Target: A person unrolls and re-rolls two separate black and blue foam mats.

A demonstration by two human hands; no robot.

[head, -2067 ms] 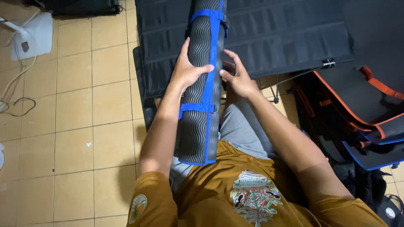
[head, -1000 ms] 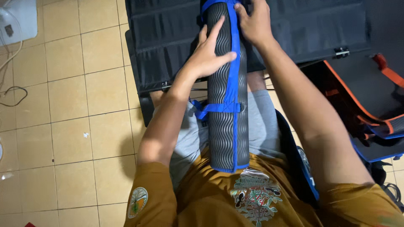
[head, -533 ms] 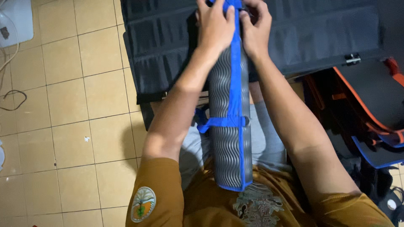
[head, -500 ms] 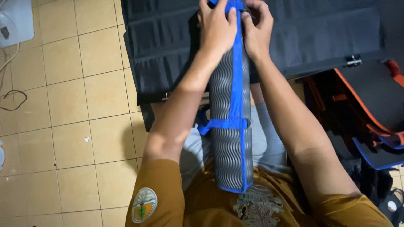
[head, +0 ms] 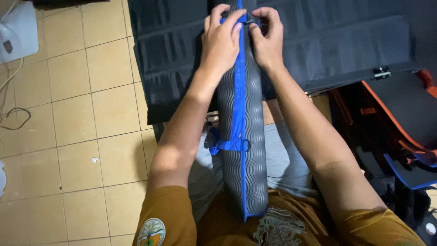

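Both hands have slid up the rolled mat (head: 243, 136). Left hand (head: 223, 38) clamps its top; right hand (head: 268, 38) pinches the blue strap (head: 238, 82).

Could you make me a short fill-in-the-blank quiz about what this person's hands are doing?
1. Both hands grip the far end of a rolled ____.
2. The strap running along the roll is ____ in colour.
3. The left hand and right hand sit ____ the strap.
4. The floor is covered in ____.

Missing words: mat; blue; either side of; tiles
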